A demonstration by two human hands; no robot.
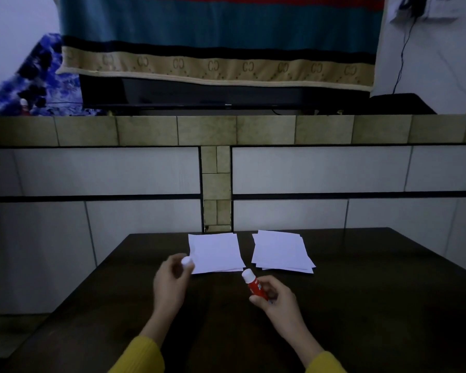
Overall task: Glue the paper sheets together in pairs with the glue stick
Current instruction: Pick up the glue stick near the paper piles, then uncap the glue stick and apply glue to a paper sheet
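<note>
On the dark counter (361, 278) lie two paper piles (215, 251), while the left hand (170, 281) pinches the white cap (186, 261) and the right hand (277, 297) grips the red glue stick (254, 285), which should rub gently along the top sheet's edges.

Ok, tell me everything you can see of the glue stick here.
The glue stick is a small red tube with white lettering and a white top end, seemingly plastic. The right hand grips its lower part above the dark table, tilted with the white end pointing up-left toward the papers. It touches nothing else.
</note>
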